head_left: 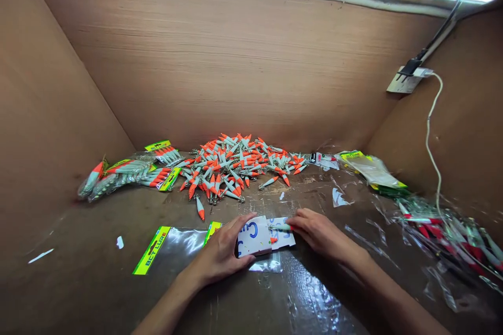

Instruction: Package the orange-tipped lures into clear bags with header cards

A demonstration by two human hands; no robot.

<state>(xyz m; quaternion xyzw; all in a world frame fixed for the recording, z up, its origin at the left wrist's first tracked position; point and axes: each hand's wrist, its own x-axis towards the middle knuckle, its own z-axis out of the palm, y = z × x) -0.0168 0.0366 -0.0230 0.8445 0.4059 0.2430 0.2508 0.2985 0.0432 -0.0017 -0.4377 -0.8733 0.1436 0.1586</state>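
My left hand (pixel 223 251) is closed around a white card sleeve (pixel 253 238) with blue lettering, thumb at its lower edge and fingers at the top. From the sleeve's right side sticks out a lettered flap (pixel 286 239). My right hand (pixel 314 227) pinches a white-and-orange fishing lure (pixel 281 227) at the flap, its fingertips hiding one end. A bit of orange shows at the sleeve's opening. Under the left hand lies a clear bag with a yellow header (pixel 212 232). Left of it is another clear bag (pixel 183 241) with a "BCT LURE" header.
A heap of orange-and-white lures (pixel 231 165) lies against the back board. Filled lure packs (pixel 133 172) are at the left, flat bags (pixel 371 170) at the back right. Red-and-white lures in plastic (pixel 444 225) lie at the right, below a hanging white cable (pixel 429 131). Plastic scraps are scattered about.
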